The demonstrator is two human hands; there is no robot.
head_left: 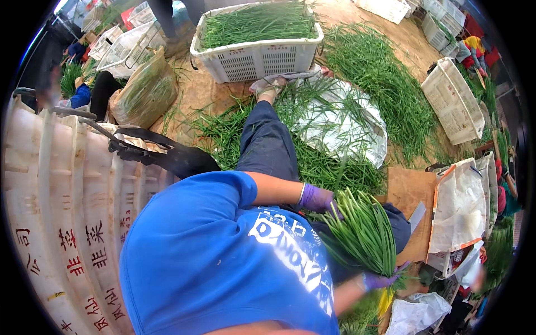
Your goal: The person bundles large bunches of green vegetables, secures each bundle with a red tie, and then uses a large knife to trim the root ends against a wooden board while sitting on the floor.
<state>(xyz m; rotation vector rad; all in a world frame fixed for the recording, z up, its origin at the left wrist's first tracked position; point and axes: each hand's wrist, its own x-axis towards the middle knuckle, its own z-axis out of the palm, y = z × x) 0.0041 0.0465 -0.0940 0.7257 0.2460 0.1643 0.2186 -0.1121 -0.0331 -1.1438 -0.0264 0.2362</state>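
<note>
A thick bunch of long green chives [365, 231] lies across my right knee [397, 223], between my two purple-gloved hands. My left hand [319, 199] is closed around its upper left end, the fingertips partly covered by the stalks. At the lower end of the bunch, my right hand [381, 281] grips the stalks, one finger sticking out past them; part of this hand is hidden and slightly blurred. Just beyond the knee, a flat grey blade-like piece [416, 216] stands out against a brown board [405, 187].
Ahead stands a white crate [257, 58] full of chives. Loose chives [379, 84] spread over the floor and a white sheet [340, 123]. Stacked white crates [72, 218] rise at my left. A cloth-draped crate [458, 206] sits to the right; other people work farther off.
</note>
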